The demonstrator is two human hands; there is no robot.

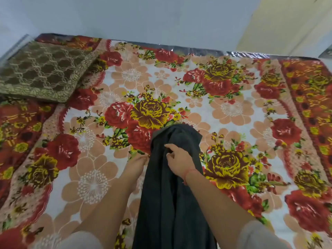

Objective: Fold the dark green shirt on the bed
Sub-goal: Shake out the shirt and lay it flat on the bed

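The dark green shirt (170, 191) lies as a long narrow bundle down the middle of the bed (233, 108), running from near the centre to the front edge of the view. My right hand (177, 159) rests on top of its upper part with thumb and fingers pinching the fabric. My left hand (136, 165) is at the shirt's left edge; its fingertips disappear under or behind the cloth, so I cannot see what they grip.
The bed is covered by a floral sheet with red and yellow roses. A brown patterned pillow (43, 72) lies at the back left corner. A pale wall runs along the bed's far side, with a cream surface (291, 24) at the back right.
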